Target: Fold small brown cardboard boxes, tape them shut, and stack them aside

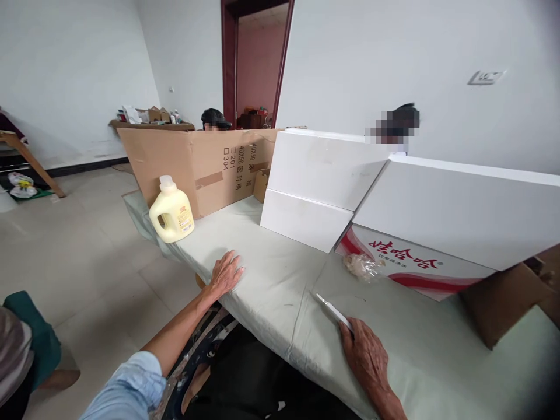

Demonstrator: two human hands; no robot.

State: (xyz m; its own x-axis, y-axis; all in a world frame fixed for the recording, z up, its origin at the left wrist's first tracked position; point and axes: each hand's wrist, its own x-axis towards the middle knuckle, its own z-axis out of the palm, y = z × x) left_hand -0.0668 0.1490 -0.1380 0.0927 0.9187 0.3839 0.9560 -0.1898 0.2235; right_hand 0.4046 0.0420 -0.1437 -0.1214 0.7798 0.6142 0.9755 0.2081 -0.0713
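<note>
My left hand (226,273) lies palm down on the pale green tablecloth (280,280), its fingers spread and nothing held. In my right hand (364,352) is the end of a slim white tool (335,311) with a narrow metallic tip, which points up and left above the cloth. The fingers of that hand are partly hidden beneath it. A crumpled clear plastic wrapper (362,266) rests beyond the tool, against a white and red printed box (406,262). Past my left hand stands a pale yellow jug (171,211) with a handle.
A brown cardboard panel (219,169) and white boards (315,169) stand along the table's far side. A brown box (499,303) is at the right. Two people's heads show behind the panels. Another person's covered knee (32,332) is at lower left.
</note>
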